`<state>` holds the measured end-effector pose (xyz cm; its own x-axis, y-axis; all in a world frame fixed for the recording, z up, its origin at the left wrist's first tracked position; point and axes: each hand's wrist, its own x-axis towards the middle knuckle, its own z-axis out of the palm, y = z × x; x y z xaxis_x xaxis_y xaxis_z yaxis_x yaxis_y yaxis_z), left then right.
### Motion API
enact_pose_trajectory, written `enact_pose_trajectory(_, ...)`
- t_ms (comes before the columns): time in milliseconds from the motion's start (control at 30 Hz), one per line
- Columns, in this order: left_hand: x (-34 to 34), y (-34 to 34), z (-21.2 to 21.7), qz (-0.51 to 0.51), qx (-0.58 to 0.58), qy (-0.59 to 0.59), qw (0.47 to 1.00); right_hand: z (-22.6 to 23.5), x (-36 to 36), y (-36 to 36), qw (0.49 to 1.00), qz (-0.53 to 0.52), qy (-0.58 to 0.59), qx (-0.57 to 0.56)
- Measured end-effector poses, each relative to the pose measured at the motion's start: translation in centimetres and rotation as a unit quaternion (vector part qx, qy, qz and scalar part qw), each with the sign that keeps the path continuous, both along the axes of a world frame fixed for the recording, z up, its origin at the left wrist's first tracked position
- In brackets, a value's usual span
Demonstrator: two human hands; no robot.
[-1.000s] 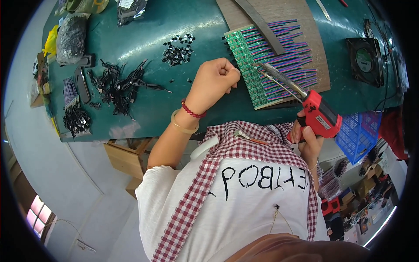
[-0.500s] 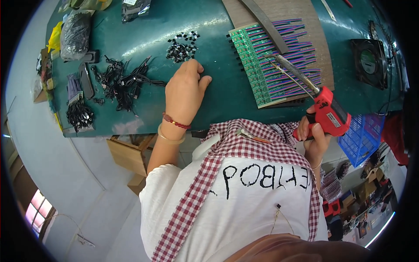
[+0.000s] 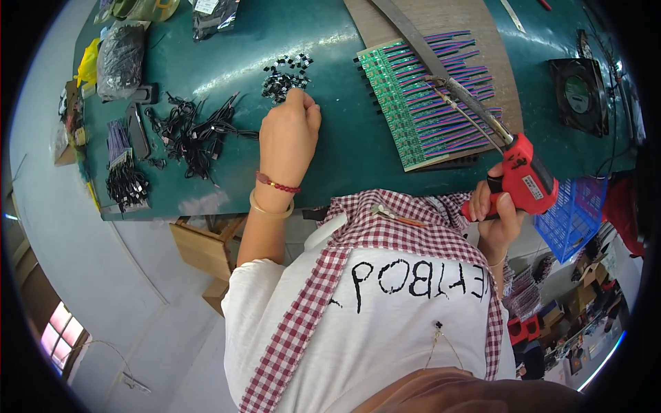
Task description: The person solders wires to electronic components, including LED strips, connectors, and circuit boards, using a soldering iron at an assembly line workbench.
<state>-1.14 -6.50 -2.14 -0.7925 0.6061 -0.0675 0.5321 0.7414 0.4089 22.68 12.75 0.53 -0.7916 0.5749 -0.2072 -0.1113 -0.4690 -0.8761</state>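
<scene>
My left hand (image 3: pixel 288 131) is at the near edge of a pile of small black connector-like parts (image 3: pixel 281 81), fingers drawn together at the tips. Whatever lies between those fingertips is hidden. In my right hand (image 3: pixel 502 215) is a red soldering gun (image 3: pixel 529 180), its metal barrel slanting up and left. The tip hovers above or touches the colored wires (image 3: pixel 458 113) that run from a row of green circuit boards (image 3: pixel 389 103); I cannot tell which. A flat metal bar (image 3: pixel 413 38) lies across the wires.
The boards lie on a brown board (image 3: pixel 506 82) on the green table (image 3: pixel 234 62). Black cables (image 3: pixel 193 134) and a wire bundle (image 3: pixel 122 162) are at left, beside a bag of dark parts (image 3: pixel 120 62). A fan (image 3: pixel 578 96) sits at right, a blue basket (image 3: pixel 570 224) below the edge.
My left hand has moved slightly up to the pile, and its thumb has closed in against the fingers. The soldering gun has shifted slightly right and down.
</scene>
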Motion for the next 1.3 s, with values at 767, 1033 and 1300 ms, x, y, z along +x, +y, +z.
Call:
enact_pose_trajectory(767,7.4,4.9,4.2,-0.1,0.386,-0.386,0.832,2.1,-4.6,-2.3,0.988,0.068,-0.091,0.108)
enact_pose_trajectory(1033,6.6,4.3,5.0,-0.148,0.252,-0.37,0.882,1.9,-4.5,-1.7,0.938,0.212,-0.16,0.225)
enact_pose_trajectory(1300,4.1,3.3,0.8,-0.006,0.225,-0.449,0.865,-0.1,-1.7,0.1,0.984,0.069,-0.105,0.123)
